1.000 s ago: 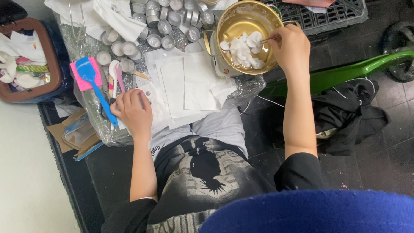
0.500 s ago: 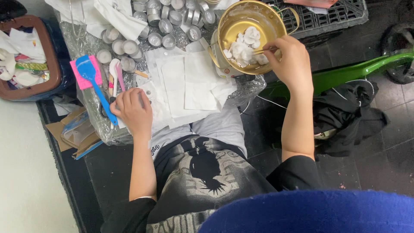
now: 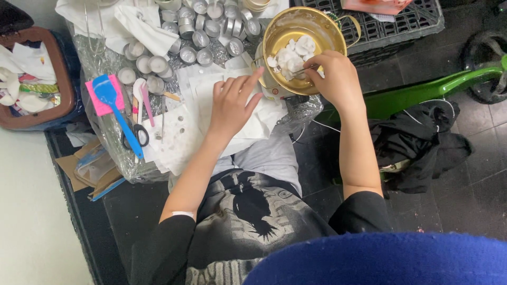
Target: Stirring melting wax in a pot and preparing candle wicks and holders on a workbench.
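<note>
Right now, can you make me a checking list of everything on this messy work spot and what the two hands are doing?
Surface: foil-covered board under white paper sheets.
Job's things: gold bowl holding white chunks.
Clutter: many small round metal cups, blue spatula on a pink pad, scissors, white cloth.
Grippers: right hand at the bowl's rim, pinching a thin metal tool among the chunks; left hand open over the paper, fingertips toward the bowl.
Cables: thin white cord on the floor.
Surroundings: dark tiled floor, black crate, green frame, black cloth, brown tray.
</note>
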